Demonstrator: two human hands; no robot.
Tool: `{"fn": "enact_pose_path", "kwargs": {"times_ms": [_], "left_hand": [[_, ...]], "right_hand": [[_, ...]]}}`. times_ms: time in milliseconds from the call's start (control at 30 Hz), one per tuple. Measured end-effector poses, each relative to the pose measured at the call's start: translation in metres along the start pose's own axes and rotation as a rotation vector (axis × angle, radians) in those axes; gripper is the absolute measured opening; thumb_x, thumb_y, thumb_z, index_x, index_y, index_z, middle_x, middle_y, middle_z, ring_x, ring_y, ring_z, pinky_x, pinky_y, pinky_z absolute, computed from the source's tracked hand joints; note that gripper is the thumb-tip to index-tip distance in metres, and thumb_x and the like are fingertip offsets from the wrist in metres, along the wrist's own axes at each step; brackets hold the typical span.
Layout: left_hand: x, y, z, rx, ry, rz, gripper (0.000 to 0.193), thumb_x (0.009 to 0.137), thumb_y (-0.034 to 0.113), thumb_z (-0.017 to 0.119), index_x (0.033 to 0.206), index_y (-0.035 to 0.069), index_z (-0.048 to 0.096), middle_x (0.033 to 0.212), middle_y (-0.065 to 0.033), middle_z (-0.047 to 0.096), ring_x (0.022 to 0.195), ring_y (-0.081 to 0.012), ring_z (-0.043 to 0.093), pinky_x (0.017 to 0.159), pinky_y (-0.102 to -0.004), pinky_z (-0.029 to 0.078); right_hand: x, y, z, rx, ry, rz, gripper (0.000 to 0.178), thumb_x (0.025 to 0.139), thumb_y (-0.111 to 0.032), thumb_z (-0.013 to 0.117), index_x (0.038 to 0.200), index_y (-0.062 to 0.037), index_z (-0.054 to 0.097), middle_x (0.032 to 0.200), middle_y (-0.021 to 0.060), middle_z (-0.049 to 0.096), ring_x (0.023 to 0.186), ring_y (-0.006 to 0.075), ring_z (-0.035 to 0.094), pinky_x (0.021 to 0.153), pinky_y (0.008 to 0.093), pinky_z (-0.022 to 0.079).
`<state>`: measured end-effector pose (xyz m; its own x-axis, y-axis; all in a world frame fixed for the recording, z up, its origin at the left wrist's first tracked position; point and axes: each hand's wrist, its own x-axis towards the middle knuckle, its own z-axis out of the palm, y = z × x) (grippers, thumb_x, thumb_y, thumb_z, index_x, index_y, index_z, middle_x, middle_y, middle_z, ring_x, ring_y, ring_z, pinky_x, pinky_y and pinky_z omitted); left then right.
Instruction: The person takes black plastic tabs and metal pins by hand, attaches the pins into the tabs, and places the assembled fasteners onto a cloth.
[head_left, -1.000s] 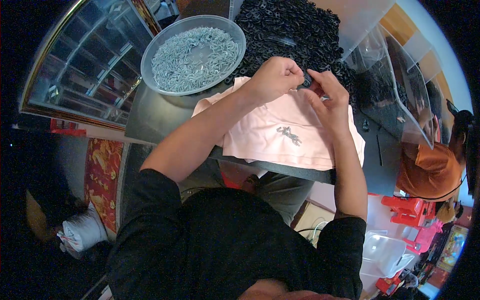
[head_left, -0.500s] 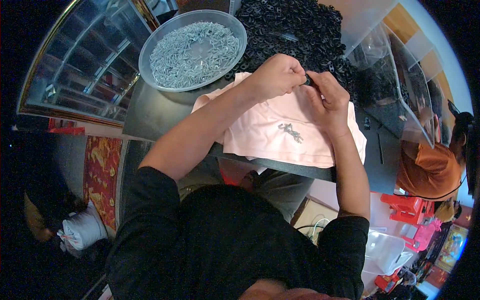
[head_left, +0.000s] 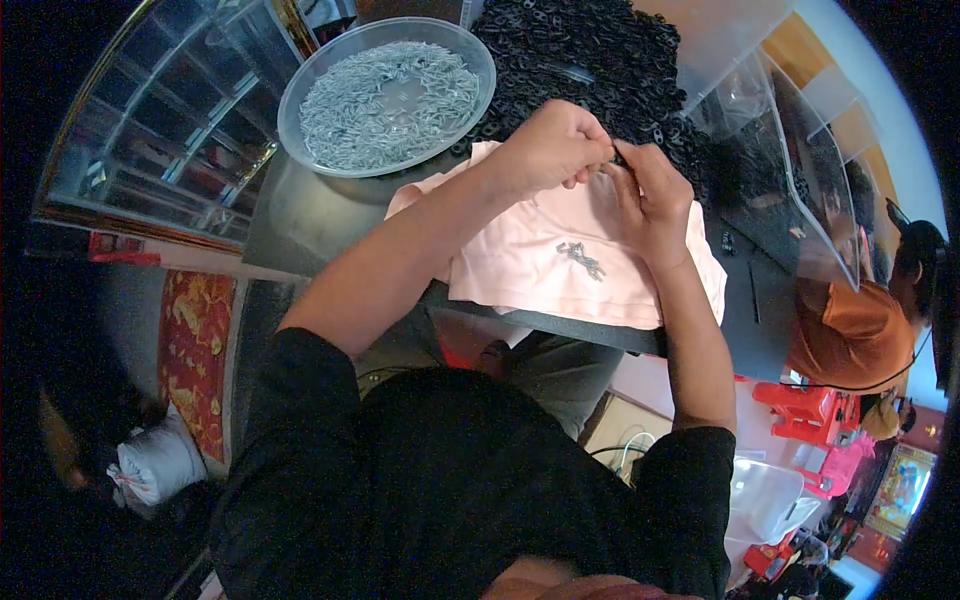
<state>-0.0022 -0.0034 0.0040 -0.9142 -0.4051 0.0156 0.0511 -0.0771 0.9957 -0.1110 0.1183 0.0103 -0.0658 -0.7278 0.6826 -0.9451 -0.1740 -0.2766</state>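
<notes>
A dark table carries a heap of black rings at the far side and a clear bowl of small silvery pins at the far left. A pink cloth lies near the table's edge, under both hands, with a few joined metal pieces on it. The left hand is clenched and the right hand pinches; their fingertips meet on a small black ring above the cloth's far edge.
</notes>
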Motion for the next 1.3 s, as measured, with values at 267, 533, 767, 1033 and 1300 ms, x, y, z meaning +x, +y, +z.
{"fn": "enact_pose_path", "kwargs": {"times_ms": [267,533,767,1033,1300], "left_hand": [[0.009,-0.006,-0.021,0.229,0.362,0.162,0.013,0.075,0.015,0.062,0.077,0.002,0.061,0.062,-0.0035,0.058,0.052,-0.0100,0.053,0.047,-0.0229,0.042],[0.009,0.002,-0.008,0.517,0.465,0.238,0.010,0.072,0.012,0.059,0.072,0.002,0.062,0.066,-0.0102,0.062,0.061,-0.0208,0.061,0.058,-0.0300,0.047],[0.009,-0.011,-0.021,0.547,0.538,0.298,0.010,0.072,0.011,0.057,0.072,0.003,0.062,0.066,-0.0107,0.062,0.063,-0.0230,0.061,0.060,-0.0315,0.047],[0.017,-0.015,-0.020,0.412,0.563,0.283,0.008,0.072,0.011,0.058,0.074,0.004,0.063,0.066,-0.0098,0.063,0.060,-0.0199,0.061,0.057,-0.0297,0.047],[0.018,-0.015,-0.021,0.471,0.514,0.302,0.009,0.074,0.006,0.057,0.078,-0.001,0.061,0.067,-0.0066,0.062,0.059,-0.0097,0.056,0.053,-0.0239,0.044]], "right_hand": [[0.021,0.017,-0.083,-0.370,0.517,0.007,0.023,0.070,0.000,0.064,0.092,-0.0028,0.063,0.075,0.0086,0.059,0.063,0.0183,0.056,0.059,0.0266,0.045],[0.018,0.099,-0.195,-0.969,0.429,0.225,0.023,0.075,-0.006,0.063,0.098,-0.0032,0.061,0.080,0.0106,0.062,0.071,0.0195,0.060,0.064,0.0303,0.047],[0.031,0.022,-0.059,-0.054,-0.001,0.230,0.011,0.073,-0.002,0.060,0.083,-0.0018,0.061,0.080,0.0129,0.060,0.071,0.0259,0.060,0.064,0.0315,0.047],[0.033,0.047,0.007,-0.234,-0.372,0.244,0.014,0.073,-0.013,0.059,0.086,-0.0067,0.063,0.084,0.0143,0.058,0.077,0.0330,0.058,0.068,0.0406,0.047],[0.032,0.043,0.022,-0.239,-0.336,0.198,0.015,0.072,-0.011,0.059,0.086,-0.0049,0.060,0.079,0.0107,0.056,0.072,0.0306,0.056,0.062,0.0379,0.044]]}}
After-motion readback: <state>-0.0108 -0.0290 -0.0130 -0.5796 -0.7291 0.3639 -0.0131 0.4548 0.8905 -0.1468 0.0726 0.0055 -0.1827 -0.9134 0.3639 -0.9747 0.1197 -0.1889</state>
